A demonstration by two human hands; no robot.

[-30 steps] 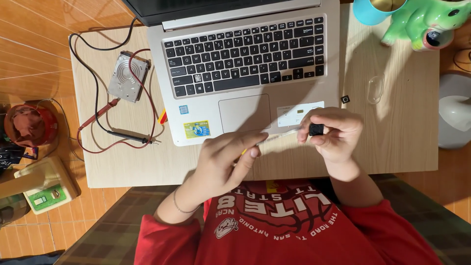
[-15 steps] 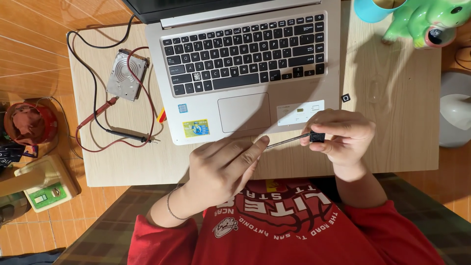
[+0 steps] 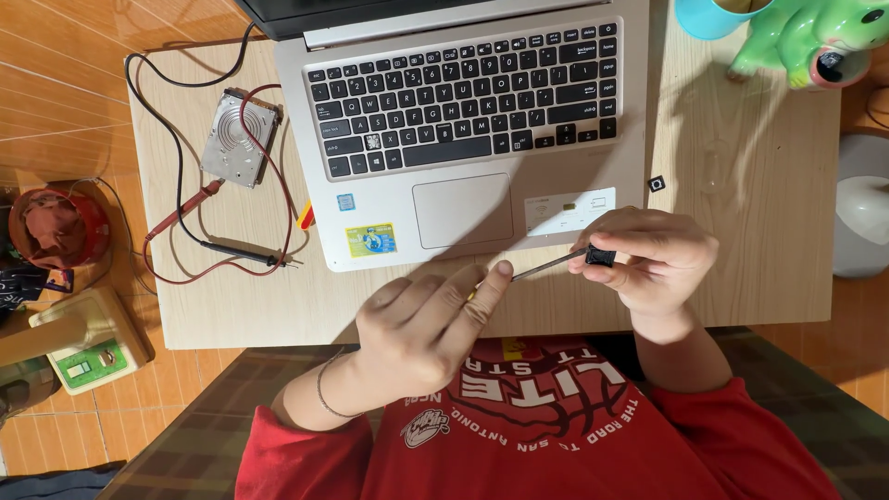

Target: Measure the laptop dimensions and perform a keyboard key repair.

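My right hand (image 3: 659, 261) pinches a small black piece (image 3: 600, 256) at the end of a thin metal shaft (image 3: 546, 268), just below the front right corner of a silver laptop (image 3: 468, 139). My left hand (image 3: 426, 329) grips the other end of that shaft, where a bit of yellow handle (image 3: 472, 294) shows between the fingers. Both hands hover over the near edge of a small wooden table (image 3: 759, 213). I wear a red shirt with print on the chest.
A bare hard drive (image 3: 239, 139) lies left of the laptop among red and black probe leads (image 3: 231, 252). A tiny black part (image 3: 657, 183) sits right of the laptop. A green figurine (image 3: 796, 37) and a blue cup (image 3: 708, 14) stand at the back right.
The two hands have drawn apart, so the metal shaft now shows between them. My left hand has slid down and left; my right hand stays by the laptop's corner.
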